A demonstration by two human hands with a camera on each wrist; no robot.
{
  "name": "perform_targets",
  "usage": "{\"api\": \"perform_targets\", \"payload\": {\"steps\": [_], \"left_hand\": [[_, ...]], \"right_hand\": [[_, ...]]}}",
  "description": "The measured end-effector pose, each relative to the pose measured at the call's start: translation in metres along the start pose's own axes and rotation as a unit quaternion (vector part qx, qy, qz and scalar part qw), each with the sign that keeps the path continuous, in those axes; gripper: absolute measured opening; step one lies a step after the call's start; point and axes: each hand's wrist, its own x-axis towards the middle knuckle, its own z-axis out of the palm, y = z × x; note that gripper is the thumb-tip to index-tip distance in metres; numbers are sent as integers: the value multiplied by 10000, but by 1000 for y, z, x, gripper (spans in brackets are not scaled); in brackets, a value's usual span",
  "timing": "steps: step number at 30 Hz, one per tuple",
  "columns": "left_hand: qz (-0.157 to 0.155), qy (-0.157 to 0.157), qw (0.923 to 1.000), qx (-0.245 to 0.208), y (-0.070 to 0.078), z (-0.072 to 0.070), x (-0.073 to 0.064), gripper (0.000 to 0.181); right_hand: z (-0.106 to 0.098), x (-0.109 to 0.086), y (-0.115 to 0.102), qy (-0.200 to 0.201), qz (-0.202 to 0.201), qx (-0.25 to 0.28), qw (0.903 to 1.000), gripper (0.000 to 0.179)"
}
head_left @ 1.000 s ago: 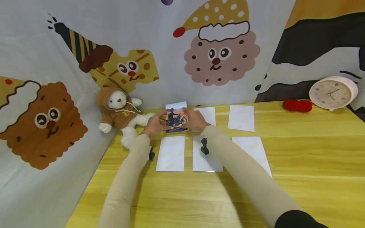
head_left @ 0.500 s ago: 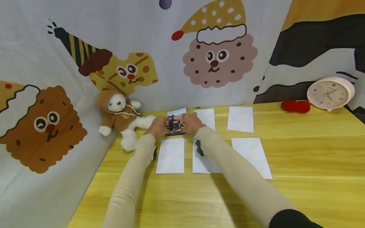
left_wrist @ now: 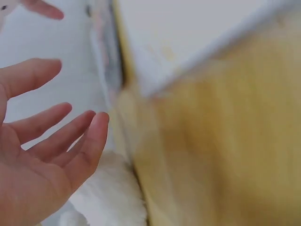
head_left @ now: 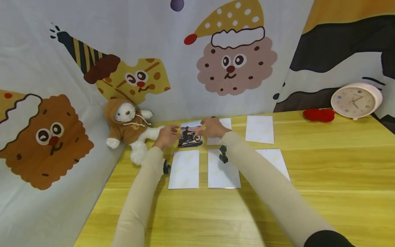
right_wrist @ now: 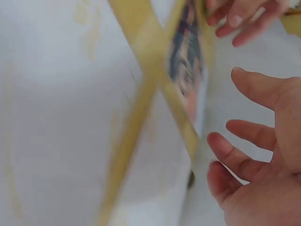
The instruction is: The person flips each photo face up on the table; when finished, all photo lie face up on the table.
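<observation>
A picture card of a rider on a motorcycle lies on the table at the back left of the group of white sheets. My left hand hovers just off its left edge, fingers spread and relaxed in the left wrist view. Off the right edge is my right hand, above a white sheet that it partly covers. The right wrist view shows that hand's fingers parted, with nothing between them. Neither hand holds the card.
More white sheets lie in rows, including a front left one, a front middle one and a back right one. A plush bear sits left of the card. A red object and a clock stand far right.
The card, held by both hands and raised at an angle, has come down flat over the white sheet behind it. Both hands have let go and moved apart slightly.
</observation>
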Motion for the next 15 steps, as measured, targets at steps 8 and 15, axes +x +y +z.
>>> {"api": "perform_targets", "payload": {"steps": [8, 15], "left_hand": [[272, -348, 9725, -2289, 36, 12, -8, 51], [465, -1179, 9381, -3223, 64, 37, -3, 54]], "right_hand": [[-33, -27, 29, 53, 134, 425, 9990, 63], [-49, -51, 52, 76, 392, 961, 9946, 65]]}}
